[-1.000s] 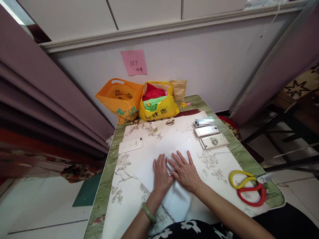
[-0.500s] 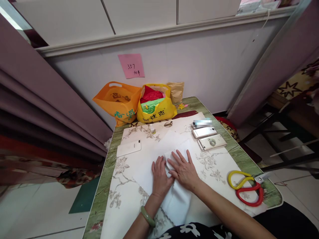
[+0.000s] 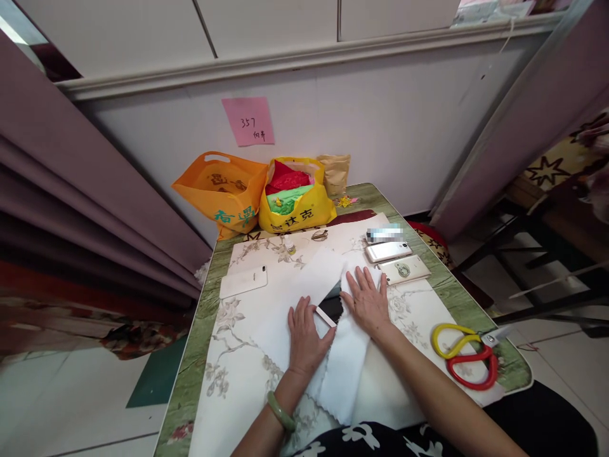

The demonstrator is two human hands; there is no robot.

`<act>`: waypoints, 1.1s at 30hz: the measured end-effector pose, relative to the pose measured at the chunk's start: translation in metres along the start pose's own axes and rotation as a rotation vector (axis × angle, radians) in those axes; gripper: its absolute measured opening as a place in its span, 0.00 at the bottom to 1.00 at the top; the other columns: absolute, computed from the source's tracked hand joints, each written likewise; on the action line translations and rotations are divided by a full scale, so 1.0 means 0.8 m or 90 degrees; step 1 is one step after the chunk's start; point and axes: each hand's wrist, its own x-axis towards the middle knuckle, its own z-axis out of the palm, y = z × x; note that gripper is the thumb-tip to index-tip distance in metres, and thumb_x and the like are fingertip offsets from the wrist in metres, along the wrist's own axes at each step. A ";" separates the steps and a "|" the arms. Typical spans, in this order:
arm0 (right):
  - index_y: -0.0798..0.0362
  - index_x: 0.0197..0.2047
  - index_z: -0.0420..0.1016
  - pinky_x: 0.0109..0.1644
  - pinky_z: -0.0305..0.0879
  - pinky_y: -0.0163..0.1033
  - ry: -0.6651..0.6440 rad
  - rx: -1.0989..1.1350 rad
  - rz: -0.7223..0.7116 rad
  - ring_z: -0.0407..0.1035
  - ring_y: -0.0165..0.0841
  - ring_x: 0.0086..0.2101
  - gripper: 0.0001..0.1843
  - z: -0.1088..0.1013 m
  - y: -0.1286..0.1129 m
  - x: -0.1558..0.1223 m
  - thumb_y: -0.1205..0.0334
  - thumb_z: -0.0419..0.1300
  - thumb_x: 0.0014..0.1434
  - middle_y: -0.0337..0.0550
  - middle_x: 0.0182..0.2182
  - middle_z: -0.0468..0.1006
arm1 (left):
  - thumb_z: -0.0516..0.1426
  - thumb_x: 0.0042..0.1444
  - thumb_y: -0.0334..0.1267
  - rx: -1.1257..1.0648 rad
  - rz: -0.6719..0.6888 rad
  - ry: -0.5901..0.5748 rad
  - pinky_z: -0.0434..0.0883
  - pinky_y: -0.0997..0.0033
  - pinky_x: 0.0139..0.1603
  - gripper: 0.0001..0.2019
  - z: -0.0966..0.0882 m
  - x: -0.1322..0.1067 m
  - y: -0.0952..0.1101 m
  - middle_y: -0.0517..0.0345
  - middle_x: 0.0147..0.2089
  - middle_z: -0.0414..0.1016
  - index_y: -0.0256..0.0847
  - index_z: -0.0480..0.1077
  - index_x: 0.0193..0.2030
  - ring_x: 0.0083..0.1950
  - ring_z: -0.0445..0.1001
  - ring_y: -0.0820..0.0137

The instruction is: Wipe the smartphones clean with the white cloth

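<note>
A white cloth (image 3: 348,374) with a scalloped edge lies spread on the table, partly folded over. Between its layers shows a phone (image 3: 332,308) with a dark screen and a white end; the rest of it is covered. My left hand (image 3: 305,336), with a green bangle at the wrist, rests open on the cloth, its thumb and fingers around the near left end of the phone. My right hand (image 3: 367,303) lies flat with spread fingers on the turned-back flap, just right of the phone.
Large scissors (image 3: 469,355) with yellow and red handles lie at the right edge. Two phones (image 3: 389,251) lie stacked up the right side, below a blurred item (image 3: 384,233). A white phone (image 3: 243,282) is at left. Orange (image 3: 223,197) and yellow (image 3: 299,212) bags stand behind.
My right hand has moved right and slightly up, folding the cloth back with it and uncovering part of the phone. My left hand has stayed nearly in place.
</note>
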 end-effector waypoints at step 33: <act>0.44 0.65 0.65 0.68 0.26 0.66 0.016 -0.003 -0.027 0.46 0.49 0.67 0.27 -0.011 0.023 -0.016 0.44 0.45 0.69 0.46 0.68 0.57 | 0.60 0.53 0.46 -0.003 0.017 -0.008 0.49 0.40 0.69 0.27 -0.001 0.003 0.002 0.36 0.66 0.63 0.37 0.61 0.57 0.69 0.58 0.50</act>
